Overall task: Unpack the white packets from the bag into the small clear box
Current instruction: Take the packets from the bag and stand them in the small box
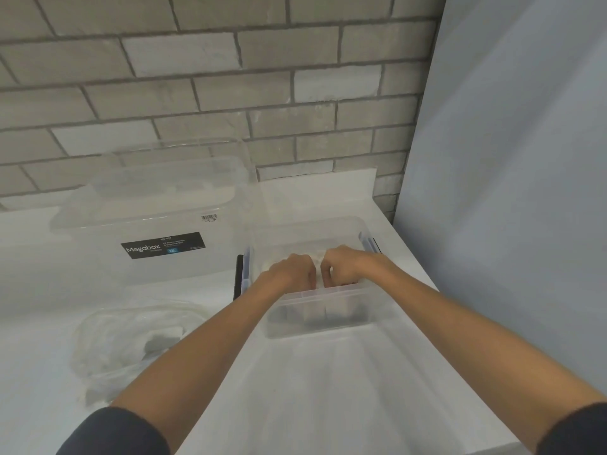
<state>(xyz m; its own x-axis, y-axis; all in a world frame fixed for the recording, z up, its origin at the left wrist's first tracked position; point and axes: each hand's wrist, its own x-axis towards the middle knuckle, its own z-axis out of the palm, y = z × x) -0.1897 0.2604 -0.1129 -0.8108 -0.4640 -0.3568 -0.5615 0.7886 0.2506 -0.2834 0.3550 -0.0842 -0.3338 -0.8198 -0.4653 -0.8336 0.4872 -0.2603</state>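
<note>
Inside the small clear box (377,303), the left hand (290,274) and the right hand (348,266) sit knuckle to knuckle, fingers curled down onto the white packets (313,315). The fingertips are hidden, so I cannot tell whether either hand actually grips a packet. More packets stand upright against the box's near wall. Left of the box and nearer the person, the bag (131,339) lies crumpled on the white table (312,389). Left of the box and further back stands a large clear box (147,198).
</note>
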